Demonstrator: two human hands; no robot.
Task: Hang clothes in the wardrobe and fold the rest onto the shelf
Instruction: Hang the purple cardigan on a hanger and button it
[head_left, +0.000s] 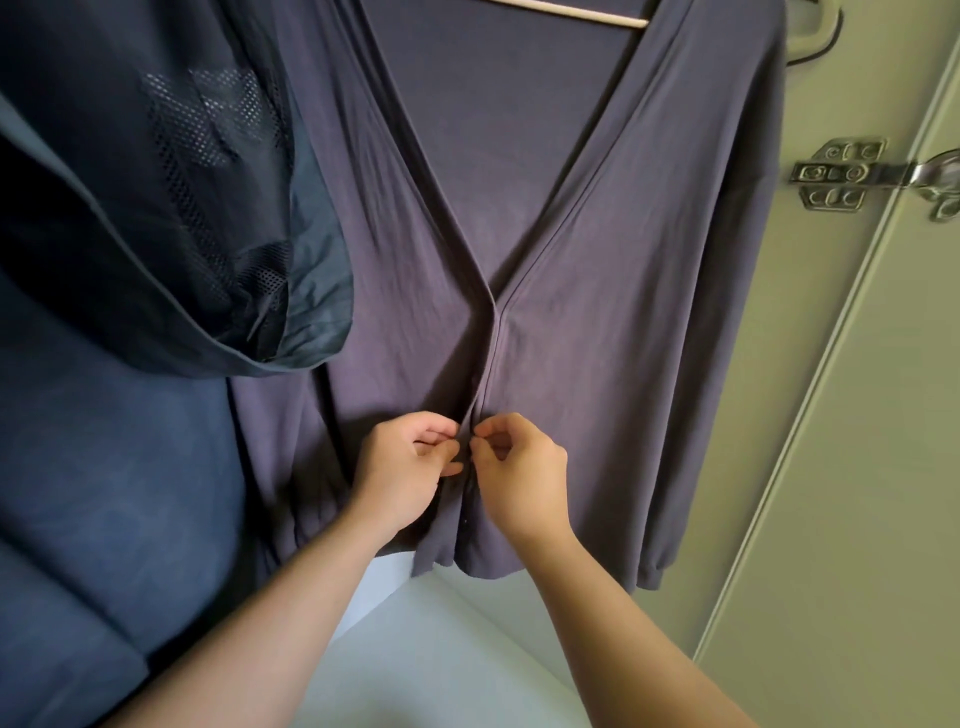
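Note:
A grey-purple V-neck cardigan (597, 291) hangs in the wardrobe on a hanger with a pale wooden bar (587, 13) at the top edge. Its two front edges meet in a placket down the middle. My left hand (410, 462) pinches the left front edge low on the placket. My right hand (519, 467) pinches the right front edge just beside it, thumb and forefinger together. Both hands nearly touch each other. The cardigan's hem hangs a little below my wrists.
A dark blue hooded garment with mesh lining (156, 182) hangs close on the left, overlapping the cardigan's left side. The pale wardrobe door (857, 467) stands open on the right with a metal hinge (852, 174). A white shelf surface (441, 649) lies below.

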